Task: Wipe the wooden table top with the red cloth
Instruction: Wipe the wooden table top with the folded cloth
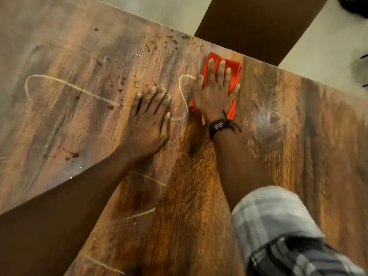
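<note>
Red cloth under flat right hand on wooden table top

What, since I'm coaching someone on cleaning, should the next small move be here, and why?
Probably slide the right hand, pressed flat on the red cloth, leftward along the far edge of the table. The brown spots and a pale curved line lie just left of the cloth. The left hand rests flat on the wood nearby and may need lifting.
</note>
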